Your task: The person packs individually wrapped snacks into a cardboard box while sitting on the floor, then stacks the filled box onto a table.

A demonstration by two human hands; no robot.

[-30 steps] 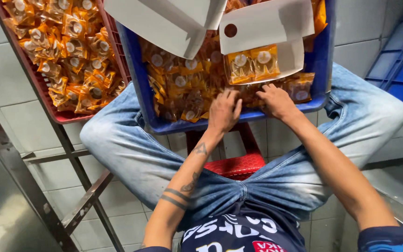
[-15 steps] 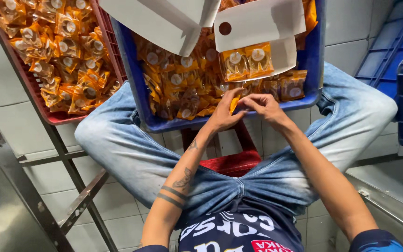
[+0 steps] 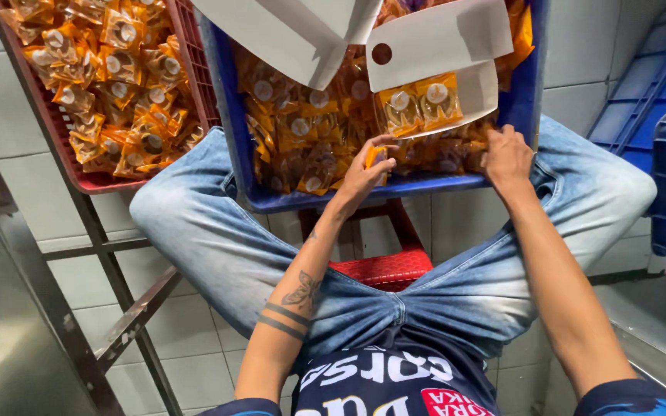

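Orange packets [image 3: 302,131], blue crate [image 3: 529,85], open box [image 3: 445,58]

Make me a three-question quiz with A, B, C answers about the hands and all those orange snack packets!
1. Where is the left hand?
A. On the red stool
B. Over the orange packets at the blue crate's near edge
C. Inside the red crate

2. What colour is the crate on the left side of the picture?
A. Red
B. Green
C. White

3. What is the state of the white cardboard box above the blue crate?
A. Taped shut
C. Crushed flat
B. Open, with two orange packets inside

Answers:
1 B, the left hand's fingers curl round an orange packet just inside the blue crate's front wall.
2 A, its mesh wall and rim are red.
3 B, its flap is lifted and two orange packets sit side by side in it.
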